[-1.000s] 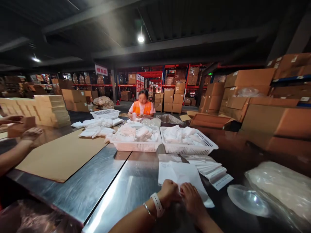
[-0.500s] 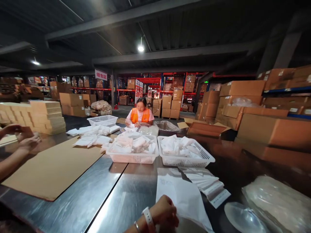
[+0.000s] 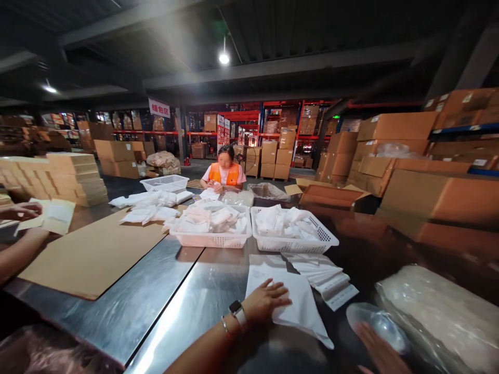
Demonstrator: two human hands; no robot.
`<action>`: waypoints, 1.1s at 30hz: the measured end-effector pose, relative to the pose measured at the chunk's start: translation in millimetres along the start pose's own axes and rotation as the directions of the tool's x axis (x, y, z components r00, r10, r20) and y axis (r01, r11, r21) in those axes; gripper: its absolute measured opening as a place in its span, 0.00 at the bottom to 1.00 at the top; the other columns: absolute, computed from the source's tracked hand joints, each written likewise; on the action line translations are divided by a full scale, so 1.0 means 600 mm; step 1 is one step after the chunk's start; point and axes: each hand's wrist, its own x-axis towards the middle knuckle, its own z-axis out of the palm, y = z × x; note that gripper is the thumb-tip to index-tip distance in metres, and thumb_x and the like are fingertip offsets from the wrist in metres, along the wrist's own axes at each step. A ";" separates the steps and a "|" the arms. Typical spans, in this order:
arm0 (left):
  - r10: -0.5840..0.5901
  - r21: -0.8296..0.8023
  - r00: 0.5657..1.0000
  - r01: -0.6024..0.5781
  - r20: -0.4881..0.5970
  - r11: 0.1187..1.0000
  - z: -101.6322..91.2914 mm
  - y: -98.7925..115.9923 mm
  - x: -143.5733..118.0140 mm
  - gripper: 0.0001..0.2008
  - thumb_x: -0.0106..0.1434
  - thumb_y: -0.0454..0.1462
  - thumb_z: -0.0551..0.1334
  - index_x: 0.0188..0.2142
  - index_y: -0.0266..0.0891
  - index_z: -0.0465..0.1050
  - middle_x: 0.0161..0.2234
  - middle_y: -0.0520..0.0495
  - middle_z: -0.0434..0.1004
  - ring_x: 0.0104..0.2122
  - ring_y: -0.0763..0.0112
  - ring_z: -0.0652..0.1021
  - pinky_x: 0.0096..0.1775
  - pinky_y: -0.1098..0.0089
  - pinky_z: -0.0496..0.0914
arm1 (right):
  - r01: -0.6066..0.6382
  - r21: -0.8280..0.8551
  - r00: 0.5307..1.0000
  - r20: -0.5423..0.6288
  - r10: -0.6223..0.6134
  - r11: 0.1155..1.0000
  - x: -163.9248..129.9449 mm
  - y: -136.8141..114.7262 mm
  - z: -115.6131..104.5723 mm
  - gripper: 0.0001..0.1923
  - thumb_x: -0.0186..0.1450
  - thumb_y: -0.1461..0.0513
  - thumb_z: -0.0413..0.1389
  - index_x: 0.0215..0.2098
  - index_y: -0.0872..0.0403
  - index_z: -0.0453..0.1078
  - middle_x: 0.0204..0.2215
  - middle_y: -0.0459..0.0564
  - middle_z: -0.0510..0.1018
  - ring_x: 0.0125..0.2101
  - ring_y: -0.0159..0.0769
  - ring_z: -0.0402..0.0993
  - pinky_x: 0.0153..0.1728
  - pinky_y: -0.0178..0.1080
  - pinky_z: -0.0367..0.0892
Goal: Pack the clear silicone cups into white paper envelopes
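My left hand, wearing a watch and a bracelet, lies with spread fingers on a flat white bag. At the bottom right my right hand reaches in, blurred, its fingers stretched over the near edge of a clear round plastic piece. Whether it touches that piece I cannot tell. A fanned stack of white bags lies just beyond the flat one. To the right rests a large clear plastic bag with pale, see-through contents.
Two white baskets full of white packets stand ahead. A cardboard sheet covers the left of the metal table. A co-worker's hands at left hold a cream box; a person in an orange vest sits opposite.
My left hand has gone from curled fingers near the bag's lower edge to lying spread on it. My right hand has come into view. The co-worker's cream box now shows at left.
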 end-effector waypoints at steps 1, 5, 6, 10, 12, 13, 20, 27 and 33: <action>0.038 0.000 0.999 -0.038 0.004 0.999 0.006 -0.003 0.005 0.25 0.64 0.37 0.57 0.61 0.44 0.61 0.63 0.46 0.61 0.64 0.64 0.59 0.65 0.56 0.48 | 0.082 -0.023 0.997 0.008 -0.081 0.996 0.021 -0.003 0.015 0.34 0.65 0.56 0.50 0.68 0.54 0.51 0.57 0.57 0.70 0.52 0.46 0.71 0.48 0.41 0.71; 0.089 0.055 0.996 -0.089 -0.004 0.995 0.012 -0.007 0.008 0.25 0.63 0.38 0.58 0.59 0.41 0.63 0.63 0.44 0.63 0.63 0.64 0.61 0.65 0.58 0.49 | 0.365 -0.074 0.930 -0.004 -0.367 0.928 0.109 -0.028 0.082 0.36 0.62 0.72 0.43 0.69 0.55 0.46 0.60 0.53 0.65 0.61 0.39 0.59 0.62 0.43 0.56; 0.094 0.075 0.996 -0.093 -0.002 0.993 0.010 -0.006 0.005 0.24 0.64 0.38 0.58 0.59 0.40 0.63 0.63 0.44 0.63 0.63 0.64 0.62 0.65 0.58 0.49 | 0.406 -0.059 0.913 -0.021 -0.408 0.912 0.120 -0.034 0.095 0.36 0.62 0.74 0.43 0.68 0.53 0.49 0.60 0.51 0.65 0.62 0.38 0.57 0.64 0.45 0.51; 0.129 0.143 0.991 -0.131 0.019 0.981 0.006 0.002 -0.014 0.21 0.66 0.39 0.58 0.58 0.39 0.64 0.61 0.44 0.65 0.61 0.65 0.64 0.64 0.60 0.52 | 0.448 0.037 0.892 -0.090 -0.443 0.893 0.119 -0.047 0.123 0.30 0.64 0.73 0.45 0.64 0.54 0.59 0.59 0.51 0.67 0.62 0.37 0.56 0.62 0.43 0.56; 0.145 0.168 0.989 -0.145 0.007 0.975 0.008 0.007 -0.020 0.22 0.67 0.41 0.58 0.58 0.38 0.63 0.61 0.44 0.66 0.61 0.64 0.65 0.64 0.59 0.52 | 0.438 0.074 0.898 -0.088 -0.431 0.896 0.105 -0.048 0.123 0.27 0.65 0.72 0.45 0.61 0.54 0.63 0.59 0.52 0.67 0.62 0.38 0.56 0.58 0.41 0.62; 0.154 0.175 0.988 -0.152 0.002 0.973 0.009 0.009 -0.021 0.21 0.67 0.41 0.57 0.58 0.38 0.64 0.60 0.43 0.66 0.61 0.64 0.65 0.64 0.58 0.52 | 0.440 0.087 0.898 -0.076 -0.434 0.894 0.099 -0.048 0.121 0.26 0.65 0.71 0.45 0.59 0.54 0.65 0.59 0.52 0.67 0.62 0.39 0.56 0.57 0.41 0.65; 0.047 -0.007 0.997 -0.048 -0.064 0.999 -0.009 0.025 -0.019 0.19 0.69 0.34 0.51 0.58 0.39 0.64 0.57 0.45 0.71 0.61 0.68 0.65 0.64 0.60 0.53 | 0.357 0.203 0.923 0.073 -0.378 0.912 0.085 -0.038 0.074 0.33 0.58 0.74 0.43 0.60 0.54 0.66 0.56 0.53 0.69 0.60 0.41 0.61 0.54 0.45 0.68; 0.146 -0.104 0.989 -0.144 0.016 0.984 -0.005 0.050 -0.020 0.25 0.64 0.38 0.59 0.60 0.38 0.62 0.57 0.41 0.70 0.59 0.65 0.68 0.63 0.60 0.56 | 0.382 0.237 0.905 0.099 -0.413 0.894 0.070 -0.056 0.038 0.30 0.58 0.73 0.44 0.57 0.55 0.69 0.55 0.54 0.70 0.56 0.41 0.66 0.54 0.43 0.69; 0.215 0.014 0.974 -0.215 -0.070 0.977 0.028 0.052 -0.031 0.16 0.67 0.43 0.59 0.49 0.37 0.71 0.49 0.41 0.77 0.54 0.66 0.73 0.58 0.65 0.64 | 0.417 0.272 0.892 0.062 -0.449 0.867 0.044 -0.081 0.043 0.25 0.63 0.72 0.45 0.55 0.55 0.70 0.51 0.55 0.74 0.55 0.38 0.68 0.56 0.42 0.66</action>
